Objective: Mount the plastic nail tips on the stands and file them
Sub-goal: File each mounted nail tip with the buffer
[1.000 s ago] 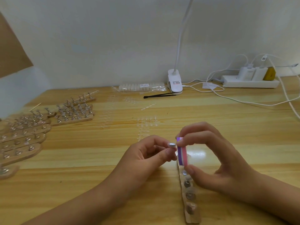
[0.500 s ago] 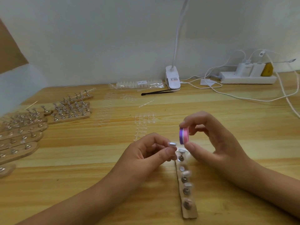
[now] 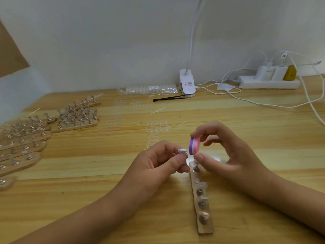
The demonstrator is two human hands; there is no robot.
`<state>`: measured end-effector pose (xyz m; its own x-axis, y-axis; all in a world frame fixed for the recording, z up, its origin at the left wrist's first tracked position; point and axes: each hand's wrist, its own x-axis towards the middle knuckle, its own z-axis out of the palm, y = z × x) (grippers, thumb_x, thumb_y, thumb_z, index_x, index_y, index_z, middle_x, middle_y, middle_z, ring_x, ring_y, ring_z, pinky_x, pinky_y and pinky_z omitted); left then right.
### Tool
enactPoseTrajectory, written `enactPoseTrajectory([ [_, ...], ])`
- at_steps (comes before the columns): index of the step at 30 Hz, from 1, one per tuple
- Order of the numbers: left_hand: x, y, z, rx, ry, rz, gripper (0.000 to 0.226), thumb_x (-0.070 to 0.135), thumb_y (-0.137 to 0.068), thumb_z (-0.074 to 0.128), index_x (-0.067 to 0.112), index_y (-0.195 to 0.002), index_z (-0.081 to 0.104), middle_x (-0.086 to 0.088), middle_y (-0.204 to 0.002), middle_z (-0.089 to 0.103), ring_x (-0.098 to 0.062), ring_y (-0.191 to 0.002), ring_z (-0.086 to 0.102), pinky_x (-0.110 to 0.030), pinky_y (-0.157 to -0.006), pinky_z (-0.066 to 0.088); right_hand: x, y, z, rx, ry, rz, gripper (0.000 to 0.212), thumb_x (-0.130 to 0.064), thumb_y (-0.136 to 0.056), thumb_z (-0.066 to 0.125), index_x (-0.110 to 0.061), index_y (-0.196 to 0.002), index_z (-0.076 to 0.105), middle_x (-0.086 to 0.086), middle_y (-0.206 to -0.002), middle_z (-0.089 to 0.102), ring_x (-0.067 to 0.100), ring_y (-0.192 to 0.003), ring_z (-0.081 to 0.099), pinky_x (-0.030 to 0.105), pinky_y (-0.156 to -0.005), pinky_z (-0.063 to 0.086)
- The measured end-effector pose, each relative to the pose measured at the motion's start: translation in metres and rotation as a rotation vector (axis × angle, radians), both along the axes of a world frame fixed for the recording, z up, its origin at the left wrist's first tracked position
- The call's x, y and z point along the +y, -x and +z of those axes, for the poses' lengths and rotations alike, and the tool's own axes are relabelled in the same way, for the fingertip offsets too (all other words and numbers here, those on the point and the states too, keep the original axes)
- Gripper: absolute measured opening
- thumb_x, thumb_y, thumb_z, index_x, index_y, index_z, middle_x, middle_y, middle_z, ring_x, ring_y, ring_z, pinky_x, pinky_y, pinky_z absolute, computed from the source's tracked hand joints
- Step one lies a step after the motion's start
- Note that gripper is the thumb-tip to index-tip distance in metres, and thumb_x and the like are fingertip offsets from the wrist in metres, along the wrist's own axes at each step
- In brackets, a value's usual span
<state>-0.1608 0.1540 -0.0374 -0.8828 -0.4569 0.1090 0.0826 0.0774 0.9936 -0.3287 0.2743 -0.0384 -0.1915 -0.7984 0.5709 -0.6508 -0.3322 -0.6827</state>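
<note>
My left hand pinches a small metal stand with a nail tip between thumb and forefinger. Just to its right, my right hand holds a purple, white and pink file block upright between forefinger and thumb, its purple face close to the tip. Below both hands a wooden strip lies lengthwise on the table with several metal stands on it, some carrying clear nail tips. Loose clear nail tips lie in rows beyond my hands.
Several wooden strips of stands are stacked at the left. At the back stand a clip lamp, a bag of tips, black tweezers and a power strip with white cables trailing right.
My right hand has lifted the file block up off the strip and brought it level with the tip in my left hand. The left hand has hardly moved.
</note>
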Motion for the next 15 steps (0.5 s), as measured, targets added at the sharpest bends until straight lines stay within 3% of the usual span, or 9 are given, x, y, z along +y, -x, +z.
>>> enactPoseTrajectory([
  [3, 0.0016, -0.0002, -0.0001, 0.029, -0.011, -0.025, 0.005, 0.031, -0.085, 0.066, 0.028, -0.084, 0.069, 0.001, -0.08, 0.074, -0.006, -0.079, 0.069, -0.013, -0.073, 0.049, 0.0025, -0.0036, -0.0016, 0.082, 0.064, 0.073, 0.029, -0.025, -0.084, 0.069, -0.02, -0.111, 0.059, -0.009, -0.109, 0.059, 0.024, -0.105, 0.058, 0.031, -0.085, 0.048],
  [7, 0.0013, -0.0007, -0.0001, 0.015, 0.018, -0.001, 0.005, 0.036, -0.082, 0.067, 0.032, -0.08, 0.067, 0.0, -0.08, 0.074, -0.006, -0.08, 0.069, -0.012, -0.074, 0.048, 0.0024, 0.0016, -0.0007, 0.024, 0.018, -0.007, 0.03, -0.029, -0.084, 0.068, -0.021, -0.111, 0.059, -0.011, -0.108, 0.062, 0.022, -0.105, 0.059, 0.038, -0.086, 0.049],
  [11, 0.0009, -0.0009, 0.0002, 0.035, 0.005, 0.008, 0.009, 0.034, -0.082, 0.066, 0.025, -0.081, 0.067, 0.003, -0.078, 0.074, -0.004, -0.076, 0.068, -0.011, -0.072, 0.049, 0.0069, -0.0043, -0.0002, 0.085, 0.065, 0.096, 0.032, -0.024, -0.083, 0.071, -0.019, -0.112, 0.059, -0.006, -0.112, 0.062, 0.026, -0.108, 0.06, 0.036, -0.087, 0.048],
  [15, 0.0025, -0.0015, -0.0005, 0.044, 0.013, -0.02, 0.01, 0.034, -0.084, 0.066, 0.025, -0.081, 0.065, 0.001, -0.079, 0.073, -0.007, -0.079, 0.068, -0.014, -0.076, 0.049, 0.0056, 0.0034, 0.0015, 0.039, 0.011, -0.009, 0.033, -0.031, -0.083, 0.068, -0.021, -0.113, 0.06, -0.011, -0.111, 0.065, 0.019, -0.108, 0.061, 0.038, -0.088, 0.049],
])
